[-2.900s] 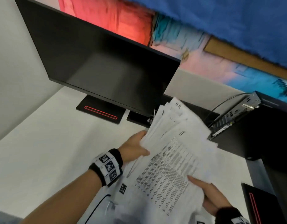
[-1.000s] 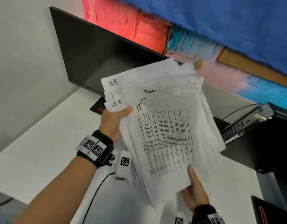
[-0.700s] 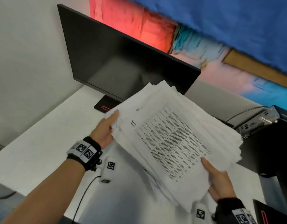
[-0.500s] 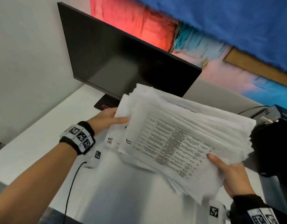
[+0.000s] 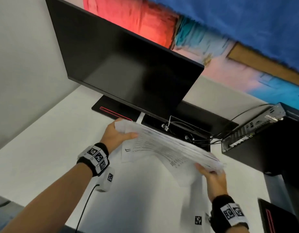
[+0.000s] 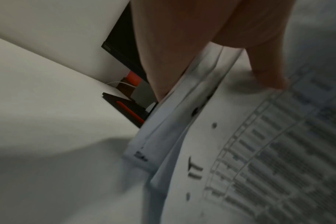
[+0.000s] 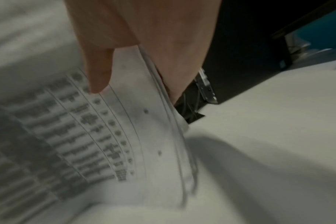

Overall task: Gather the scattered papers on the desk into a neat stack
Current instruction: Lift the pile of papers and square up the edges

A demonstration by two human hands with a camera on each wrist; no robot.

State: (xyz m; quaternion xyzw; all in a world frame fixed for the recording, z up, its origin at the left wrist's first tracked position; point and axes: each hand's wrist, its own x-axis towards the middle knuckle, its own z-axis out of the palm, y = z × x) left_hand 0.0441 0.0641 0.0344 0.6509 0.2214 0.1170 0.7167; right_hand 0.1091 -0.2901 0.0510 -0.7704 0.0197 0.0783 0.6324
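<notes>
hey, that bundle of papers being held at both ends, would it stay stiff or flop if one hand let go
Probably flop: the papers already sag between the left hand and right hand. They'd likely slide apart too, since the sheet edges sit fanned and uneven. The bundle looks thick, so fairly heavy for paper.

A white desk (image 5: 44, 140) meets a plain pale wall (image 5: 24, 56). A dark, switched-off monitor (image 5: 125, 64) stands on a black base with a red stripe (image 5: 111, 112). Behind hangs a blurred red, pink and blue picture (image 5: 212, 31), possibly a painting. A black computer case (image 5: 266, 143) sits right.
</notes>
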